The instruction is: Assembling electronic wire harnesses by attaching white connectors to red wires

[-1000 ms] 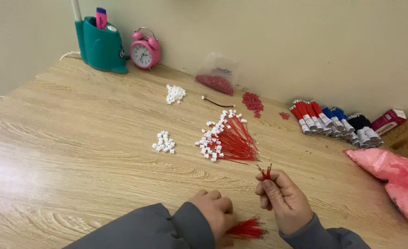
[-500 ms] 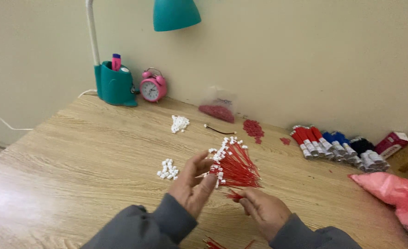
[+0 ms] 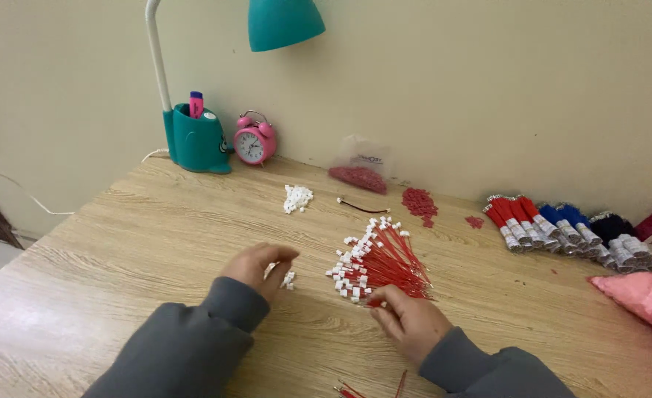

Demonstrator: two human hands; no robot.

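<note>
Red wires point(image 3: 385, 264) with white end plugs lie in a fanned bundle near the middle of the counter point(image 3: 120, 243), plug ends pointing toward our left and away, bare ends converging toward our right and near side. Our right hand point(image 3: 407, 318) sits at the near edge of that bundle, fingers curled down onto the closest wires; whether it pinches one or only touches them, we cannot tell. Long axis of the wires runs diagonally, from far-left to near-right, so the bare tips lie just beside this hand.

Our left hand point(image 3: 258, 265) is well apart from the bundle, to its left, fingers bent over a small heap of white connectors point(image 3: 288, 279). Fingertips touching or just above the pieces; grip not resolvable. Right hand is clearly the nearer one to the wires, left hand the nearer to the loose connectors.

Also noted: a second heap of white connectors point(image 3: 297, 197) farther back, a scatter of small red pieces point(image 3: 418, 203), a clear bag of red pieces point(image 3: 359, 175) against the wall, wire bundles in red, blue and black point(image 3: 562, 225) at right, a pink bag point(image 3: 646, 295), a teal lamp point(image 3: 193, 140) and a pink alarm clock point(image 3: 254, 140).
</note>
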